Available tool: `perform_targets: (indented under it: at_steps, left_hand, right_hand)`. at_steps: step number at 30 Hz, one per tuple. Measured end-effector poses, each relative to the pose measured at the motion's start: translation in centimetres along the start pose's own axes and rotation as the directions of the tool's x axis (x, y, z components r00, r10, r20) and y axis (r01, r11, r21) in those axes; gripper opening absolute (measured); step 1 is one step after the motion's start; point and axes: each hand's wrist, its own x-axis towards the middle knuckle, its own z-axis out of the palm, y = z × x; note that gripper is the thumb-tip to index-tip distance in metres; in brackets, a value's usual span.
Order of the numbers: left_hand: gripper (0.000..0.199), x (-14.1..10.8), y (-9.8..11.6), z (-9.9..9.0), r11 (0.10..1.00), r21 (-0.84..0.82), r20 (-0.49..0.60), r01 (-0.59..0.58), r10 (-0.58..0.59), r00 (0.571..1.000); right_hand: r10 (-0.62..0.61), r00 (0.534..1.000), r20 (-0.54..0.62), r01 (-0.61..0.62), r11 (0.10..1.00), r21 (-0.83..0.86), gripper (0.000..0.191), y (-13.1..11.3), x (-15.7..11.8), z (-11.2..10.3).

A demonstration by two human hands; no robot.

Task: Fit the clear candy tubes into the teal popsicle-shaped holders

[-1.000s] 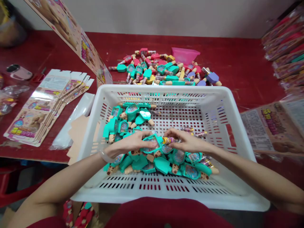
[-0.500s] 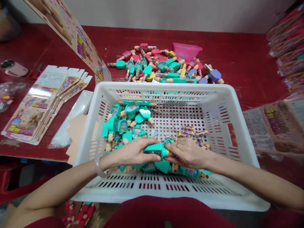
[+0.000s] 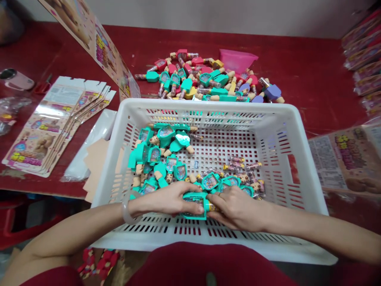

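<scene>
My left hand (image 3: 169, 199) is closed around a teal plastic toy (image 3: 194, 216) with a clear window, thumb across its face. At the toy's right end a small tube (image 3: 211, 206) with a yellow part meets its neck. My right hand (image 3: 239, 208) grips that tube, hiding most of it. Both hands are over the near side of a white basket (image 3: 208, 240). Further teal toys (image 3: 210, 181) with beige bear-like ends lie just beyond my hands and along the left side. Small candy-filled tubes (image 3: 236, 159) lie loose in the basket's right part.
Behind the basket is a heap of red, teal, yellow and purple toys (image 3: 186, 84) beside a pink scoop-like container (image 3: 238, 60). Printed cartons (image 3: 38, 139) lie flat at left, near a cup (image 3: 18, 79). Packed boxes (image 3: 364, 59) are stacked at right. A tall printed panel (image 3: 102, 51) stands behind-left.
Both hands have moved nearer to me with the teal toy, whose windowed face now shows more. Toys beneath my hands have shifted, some now lying farther toward the basket's middle.
</scene>
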Motion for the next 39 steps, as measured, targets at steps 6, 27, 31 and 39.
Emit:
perform_targets:
  at_steps: [6, 27, 31, 39]
  left_hand:
    - [0.047, 0.3, -1.1, 0.0, 0.918, 0.377, -0.096, -0.125, 0.173, 0.98]
    - [0.042, 3.3, -5.0, -5.0, 0.403, 0.764, -0.555, 0.504, 0.015, 0.831]
    - [0.047, 4.3, -6.3, -3.1, 0.432, 0.752, -0.514, 0.498, -0.089, 0.853]
    - [0.04, 5.2, -7.0, -1.8, 0.502, 0.746, -0.476, 0.438, -0.059, 0.877]
  right_hand:
    - [0.139, 0.982, 0.126, -0.18, 0.89, 0.42, 0.034, 1.7, 0.8, -0.6]
    - [0.576, 0.787, -0.219, -0.089, 0.458, 0.885, 0.042, 12.0, 6.7, -11.4]
    - [0.58, 0.813, 0.052, -0.574, 0.781, 0.246, 0.034, 13.4, 4.0, -6.0]
    - [0.666, 0.71, 0.227, -0.554, 0.728, -0.404, 0.025, 15.4, -0.9, 1.9]
